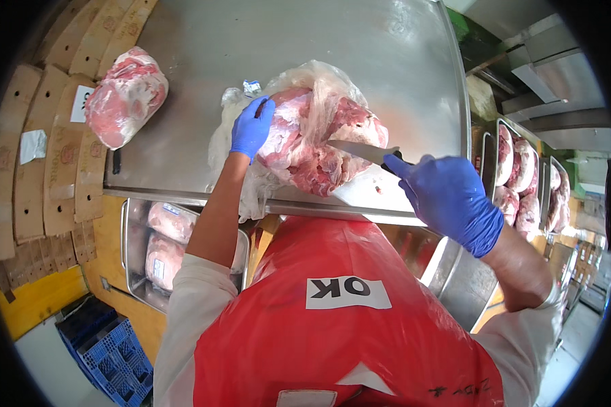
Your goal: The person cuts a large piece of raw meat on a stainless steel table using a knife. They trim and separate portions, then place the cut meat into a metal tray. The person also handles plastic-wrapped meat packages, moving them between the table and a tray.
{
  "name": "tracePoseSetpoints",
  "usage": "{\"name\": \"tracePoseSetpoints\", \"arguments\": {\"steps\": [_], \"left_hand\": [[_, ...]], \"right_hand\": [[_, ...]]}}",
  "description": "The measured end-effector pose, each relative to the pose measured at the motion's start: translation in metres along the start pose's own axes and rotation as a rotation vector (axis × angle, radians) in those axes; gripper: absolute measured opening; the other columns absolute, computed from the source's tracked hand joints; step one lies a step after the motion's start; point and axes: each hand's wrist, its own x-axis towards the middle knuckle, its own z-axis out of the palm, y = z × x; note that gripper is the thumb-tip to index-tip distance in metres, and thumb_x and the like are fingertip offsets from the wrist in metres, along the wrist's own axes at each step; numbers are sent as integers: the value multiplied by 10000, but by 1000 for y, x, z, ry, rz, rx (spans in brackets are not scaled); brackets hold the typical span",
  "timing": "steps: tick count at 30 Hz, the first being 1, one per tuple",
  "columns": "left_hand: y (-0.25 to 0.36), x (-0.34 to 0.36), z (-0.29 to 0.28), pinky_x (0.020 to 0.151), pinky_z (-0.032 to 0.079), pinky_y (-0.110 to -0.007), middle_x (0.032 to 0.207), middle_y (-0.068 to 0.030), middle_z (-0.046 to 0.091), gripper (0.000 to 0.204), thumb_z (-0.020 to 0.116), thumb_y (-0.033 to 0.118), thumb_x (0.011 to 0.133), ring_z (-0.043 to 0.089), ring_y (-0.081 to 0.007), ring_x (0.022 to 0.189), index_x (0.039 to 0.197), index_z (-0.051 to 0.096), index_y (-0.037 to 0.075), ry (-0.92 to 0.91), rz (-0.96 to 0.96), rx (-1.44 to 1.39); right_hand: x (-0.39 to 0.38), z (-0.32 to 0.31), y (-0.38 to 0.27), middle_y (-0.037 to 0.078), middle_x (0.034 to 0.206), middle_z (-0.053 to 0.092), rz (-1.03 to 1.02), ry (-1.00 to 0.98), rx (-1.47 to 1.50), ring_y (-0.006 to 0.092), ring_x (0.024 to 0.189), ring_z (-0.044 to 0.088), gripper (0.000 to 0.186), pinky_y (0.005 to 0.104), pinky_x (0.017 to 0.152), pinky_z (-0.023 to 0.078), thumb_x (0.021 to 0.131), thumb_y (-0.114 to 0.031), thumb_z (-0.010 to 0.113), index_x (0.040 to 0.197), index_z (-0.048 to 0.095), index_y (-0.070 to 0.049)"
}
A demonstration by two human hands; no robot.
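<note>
My left hand [252, 129], in a blue glove, grips the upper left of a large raw meat piece [285, 139], its fingertips curled onto it. The piece lies on crumpled clear plastic [234, 183], part of which drapes over its top. My right hand [448, 197], also gloved in blue, holds a knife [360, 150] by its dark handle, with the blade's tip against the middle of the meat. Another pink and white meat piece [125, 98] sits at the left of the steel table [271, 27].
Stacked cardboard boxes [34, 169] line the left. A steel bin [137, 278] with bagged meat is below the table. Trays of meat [519, 163] stand on the right. Blue plastic pallets [115, 359] are at lower left. A red apron [332, 258] covers my body.
</note>
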Motion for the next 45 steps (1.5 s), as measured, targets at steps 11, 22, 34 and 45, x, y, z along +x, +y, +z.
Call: {"name": "tracePoseSetpoints", "arguments": {"steps": [11,22,34,45], "left_hand": [[13,-3,2,1053,528,-384,1303,-180,746,557,702,521,980,713,-298,1210,1375,728,130,-12,-97,41],[0,9,1,1043,523,-328,1295,-143,763,467,681,390,1040,720,-208,1170,1388,714,79,1,-101,-111],[-10,9,-6,1115,473,-316,1380,-120,726,492,630,368,1083,658,-189,1274,1429,668,21,-10,-34,-77],[8,-3,-10,1040,507,-341,1278,-152,761,595,592,519,1067,701,-233,1182,1369,696,17,-15,-36,63]], "right_hand": [[47,-2,7,173,803,666,-60,-271,218,336,601,658,508,485,529,512,1028,-216,618,1517,488,-171],[-3,192,-6,137,778,620,129,26,513,335,559,653,601,467,517,561,1042,-286,626,1610,447,-372],[22,327,-37,150,784,627,84,639,582,319,504,619,570,444,474,540,998,-279,708,1544,564,-349],[-33,190,-31,149,850,695,199,337,490,339,707,717,531,459,655,589,1021,-301,653,1542,562,-351]]}}
